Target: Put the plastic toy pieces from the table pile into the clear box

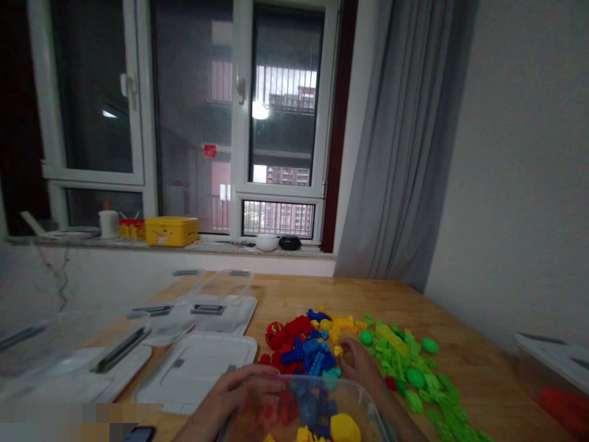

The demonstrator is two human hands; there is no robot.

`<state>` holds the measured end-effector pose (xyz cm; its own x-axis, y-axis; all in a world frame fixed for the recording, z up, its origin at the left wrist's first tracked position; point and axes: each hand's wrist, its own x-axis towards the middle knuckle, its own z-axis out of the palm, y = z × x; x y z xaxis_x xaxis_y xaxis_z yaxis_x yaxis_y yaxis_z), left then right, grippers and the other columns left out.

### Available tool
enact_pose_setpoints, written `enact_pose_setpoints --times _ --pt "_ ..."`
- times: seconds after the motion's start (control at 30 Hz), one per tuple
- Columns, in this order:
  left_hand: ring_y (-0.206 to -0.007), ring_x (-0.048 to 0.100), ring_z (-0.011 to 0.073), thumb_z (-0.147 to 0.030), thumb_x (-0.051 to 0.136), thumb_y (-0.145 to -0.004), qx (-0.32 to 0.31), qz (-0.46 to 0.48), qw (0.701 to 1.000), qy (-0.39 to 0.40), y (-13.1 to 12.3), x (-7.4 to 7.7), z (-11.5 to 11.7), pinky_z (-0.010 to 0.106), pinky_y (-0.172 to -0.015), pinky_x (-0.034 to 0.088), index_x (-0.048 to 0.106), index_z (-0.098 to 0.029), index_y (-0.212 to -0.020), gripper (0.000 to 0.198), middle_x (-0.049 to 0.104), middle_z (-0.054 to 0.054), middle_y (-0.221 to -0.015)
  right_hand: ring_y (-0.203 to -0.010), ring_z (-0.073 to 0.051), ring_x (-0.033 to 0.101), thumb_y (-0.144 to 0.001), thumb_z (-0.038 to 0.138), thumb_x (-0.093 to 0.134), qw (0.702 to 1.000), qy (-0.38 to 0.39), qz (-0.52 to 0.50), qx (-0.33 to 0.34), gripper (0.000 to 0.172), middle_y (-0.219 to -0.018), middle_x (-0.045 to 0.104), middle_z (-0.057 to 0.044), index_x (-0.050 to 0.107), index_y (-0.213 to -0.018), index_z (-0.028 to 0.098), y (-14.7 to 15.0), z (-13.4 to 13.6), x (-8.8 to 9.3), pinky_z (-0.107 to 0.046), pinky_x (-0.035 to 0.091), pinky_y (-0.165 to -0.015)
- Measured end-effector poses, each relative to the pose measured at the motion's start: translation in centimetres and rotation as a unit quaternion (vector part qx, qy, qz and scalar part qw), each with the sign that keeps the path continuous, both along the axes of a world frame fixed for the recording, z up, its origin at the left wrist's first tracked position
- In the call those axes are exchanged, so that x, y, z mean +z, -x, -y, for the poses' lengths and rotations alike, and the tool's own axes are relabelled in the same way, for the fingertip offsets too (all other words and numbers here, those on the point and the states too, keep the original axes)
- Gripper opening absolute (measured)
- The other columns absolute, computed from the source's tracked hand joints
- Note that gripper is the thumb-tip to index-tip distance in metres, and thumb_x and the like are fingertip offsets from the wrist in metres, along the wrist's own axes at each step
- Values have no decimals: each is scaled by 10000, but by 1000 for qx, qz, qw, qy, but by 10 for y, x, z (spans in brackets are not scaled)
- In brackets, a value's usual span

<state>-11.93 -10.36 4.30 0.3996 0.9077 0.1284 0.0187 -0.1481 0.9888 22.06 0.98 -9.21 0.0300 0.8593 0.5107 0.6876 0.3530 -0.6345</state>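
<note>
A heap of plastic toy bricks lies on the wooden table point(285, 294), sorted by colour: red ones point(289, 334), blue ones point(313, 356), yellow ones point(338, 325) and green ones point(400, 362). My right hand point(361, 362) rests among them, its fingers at a small yellow piece point(338, 350) beside the blue bricks. A clear plastic tub point(322, 411) with mixed bricks inside stands at the near edge. My left hand point(243, 393) grips its left rim.
Flat white lids point(197, 368) and clear tubs point(216, 301) cover the table's left side. Another clear tub point(559, 374) with something red stands at the far right. A yellow box point(171, 231) and bowls point(267, 242) sit on the windowsill. A grey curtain point(405, 141) hangs right.
</note>
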Motion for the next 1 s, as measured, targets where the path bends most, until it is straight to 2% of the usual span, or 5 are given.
enact_pose_setpoints --times 0.13,0.4,0.6,0.77,1.0 --pt "-1135 645 365 -275 599 -750 -11 6 1000 4 -1 1 0 539 -1100 355 780 -231 -1005 315 780 90 -1131 -1052 -260 625 -777 318 575 998 -8 -63 -19 367 -1111 678 -112 625 -1108 169 4 8 13 -372 472 -948" --pt "-1080 672 363 -273 604 -748 2 19 1000 10 -2 -2 -3 541 -1058 398 781 -237 -984 297 802 75 -1072 -728 -218 615 -744 445 654 974 39 -224 -7 417 -802 689 -53 685 -1043 157 9 26 55 -311 479 -661" --pt "-1043 695 356 -267 603 -757 -23 32 999 19 3 -17 -16 527 -1006 449 774 -243 -1010 306 805 76 -1068 -571 -131 499 -703 427 756 860 127 -469 158 304 -651 609 12 701 -890 193 19 48 85 -226 348 -500" --pt "-1067 680 359 -233 609 -726 -8 12 1000 -2 2 -17 -15 512 -1002 446 780 -241 -992 316 806 65 -1068 -768 -179 607 -647 355 807 786 199 -512 283 293 -913 708 -56 726 -881 199 27 74 96 -278 468 -672" --pt "-1074 676 347 -234 604 -740 12 -6 1000 -24 0 -11 -10 498 -1019 438 793 -242 -953 284 809 47 -1062 -1186 -321 559 -587 498 800 801 273 -328 420 371 -1222 649 -94 766 -817 209 28 91 107 -426 425 -1007"
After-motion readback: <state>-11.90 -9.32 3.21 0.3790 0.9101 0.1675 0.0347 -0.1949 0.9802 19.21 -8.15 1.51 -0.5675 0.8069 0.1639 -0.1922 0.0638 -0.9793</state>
